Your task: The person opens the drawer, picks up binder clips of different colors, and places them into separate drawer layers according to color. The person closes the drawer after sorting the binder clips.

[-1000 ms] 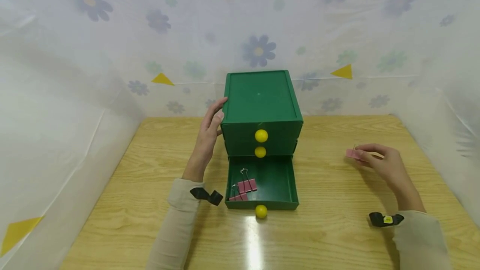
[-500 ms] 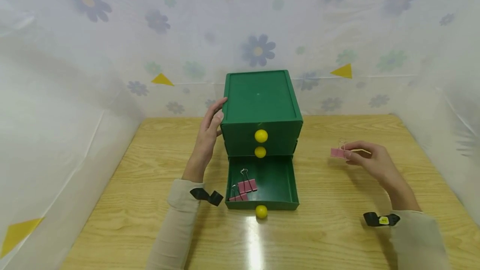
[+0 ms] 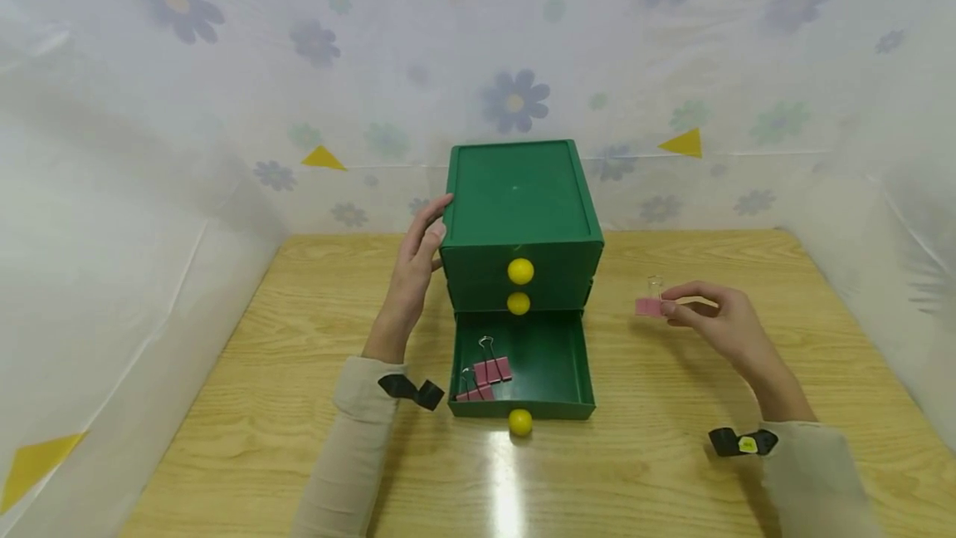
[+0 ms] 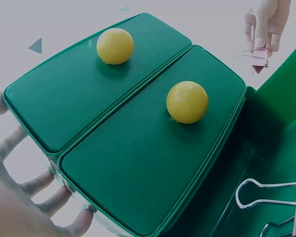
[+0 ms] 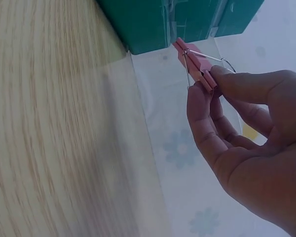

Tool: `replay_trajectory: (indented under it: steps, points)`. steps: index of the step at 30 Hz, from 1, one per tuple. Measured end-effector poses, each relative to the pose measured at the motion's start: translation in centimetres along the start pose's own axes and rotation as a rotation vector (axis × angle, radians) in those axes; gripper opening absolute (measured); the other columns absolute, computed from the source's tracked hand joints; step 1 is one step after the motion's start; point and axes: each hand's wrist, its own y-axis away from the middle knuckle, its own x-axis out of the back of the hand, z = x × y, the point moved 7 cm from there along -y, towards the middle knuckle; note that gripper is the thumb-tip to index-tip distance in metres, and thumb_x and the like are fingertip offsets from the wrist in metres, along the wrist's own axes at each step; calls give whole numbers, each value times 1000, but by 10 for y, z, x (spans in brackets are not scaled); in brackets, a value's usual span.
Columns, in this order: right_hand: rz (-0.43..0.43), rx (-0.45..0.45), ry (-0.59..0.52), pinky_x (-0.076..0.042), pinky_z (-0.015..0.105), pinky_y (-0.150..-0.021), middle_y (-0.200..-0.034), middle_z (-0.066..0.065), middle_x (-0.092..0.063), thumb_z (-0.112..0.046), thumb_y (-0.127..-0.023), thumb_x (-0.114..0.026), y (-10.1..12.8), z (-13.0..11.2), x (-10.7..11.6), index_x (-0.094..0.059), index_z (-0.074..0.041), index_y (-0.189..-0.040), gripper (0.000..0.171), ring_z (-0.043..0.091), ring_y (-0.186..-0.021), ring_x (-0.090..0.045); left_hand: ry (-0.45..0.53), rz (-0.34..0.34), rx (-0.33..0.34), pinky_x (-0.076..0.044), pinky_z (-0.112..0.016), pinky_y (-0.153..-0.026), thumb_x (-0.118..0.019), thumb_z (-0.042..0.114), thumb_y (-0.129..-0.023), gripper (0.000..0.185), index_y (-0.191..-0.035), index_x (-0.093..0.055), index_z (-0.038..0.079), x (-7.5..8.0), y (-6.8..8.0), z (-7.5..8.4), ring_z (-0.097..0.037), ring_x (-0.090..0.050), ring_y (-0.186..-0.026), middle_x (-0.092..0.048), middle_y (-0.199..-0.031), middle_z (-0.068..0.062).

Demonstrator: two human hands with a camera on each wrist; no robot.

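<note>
A green drawer cabinet (image 3: 523, 193) stands on the table, its bottom drawer (image 3: 548, 355) pulled out and the two drawers above closed. Two pink binder clips lie at the left of that drawer; the rear binder clip (image 3: 493, 370) has its wire handle up. My left hand (image 3: 407, 281) rests along the cabinet's left side, fingers spread against it in the left wrist view. To the right of the cabinet, my right hand (image 3: 720, 322) pinches another pink binder clip (image 3: 649, 307) between thumb and fingers, above the table. Its wire handles show in the right wrist view.
Each drawer front bears a round yellow knob (image 3: 520, 423). The wooden table (image 3: 657, 455) extends around the cabinet, with a flowered white curtain (image 3: 418, 65) behind and at both sides. Yellow triangles (image 3: 683, 143) mark the curtain.
My right hand has moved left toward the cabinet, carrying the pink binder clip. The left hand, the cabinet and the clips in the drawer stay where they were.
</note>
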Motion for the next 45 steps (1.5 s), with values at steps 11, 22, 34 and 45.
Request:
replay_trajectory:
  steps: [11,22,34,45]
  points:
    - [-57,82,-43,-57,22,-81,-112,7,-70,-10,-98,-70,2,-24,-19,-70,4,-116,22,18,-93,-76,13,-2,-2,-37,-68,-104,-42,32,-109,48,-156,-45,25,-4,-1,1,-26,-43,-139,-40,-157,1]
    - [-133,173,-12,-59,27,-79,-107,12,-72,-5,-97,-70,7,-51,-41,-73,-3,-111,15,17,-91,-74,5,-3,-3,-37,-69,-103,-42,32,-108,48,-156,-45,25,-4,-1,2,-27,-44,-139,-41,-156,0]
    - [-175,200,14,-59,29,-74,-99,5,-72,-7,-95,-73,7,-64,-72,-75,-9,-104,9,18,-87,-72,14,4,10,-38,-68,-105,-43,35,-108,50,-157,-44,25,0,1,2,-26,-45,-138,-41,-155,0]
    - [-199,246,-13,-60,30,-76,-102,5,-73,-4,-93,-74,9,-71,-95,-75,-8,-104,12,18,-88,-72,15,4,1,-38,-67,-105,-39,25,-110,47,-157,-44,24,1,1,5,-25,-44,-139,-41,-156,1]
